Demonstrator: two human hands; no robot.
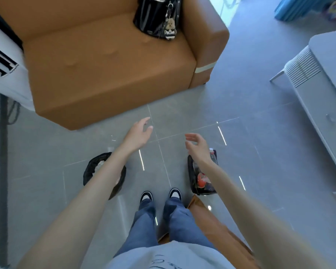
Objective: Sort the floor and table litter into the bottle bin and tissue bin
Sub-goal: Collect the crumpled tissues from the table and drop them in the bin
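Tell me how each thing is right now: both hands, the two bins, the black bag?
Left hand: open, holding nothing.
Right hand: open, fingers loosely curved, holding nothing.
Round bin: upright, black liner, white tissue inside.
Square bin: upright, black liner, bottles inside.
Black bag: standing on the sofa seat.

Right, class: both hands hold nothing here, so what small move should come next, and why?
Probably turn right toward the table to look for litter: the left hand and right hand are open and hold nothing, and the tissue bin and bottle bin already hold items.
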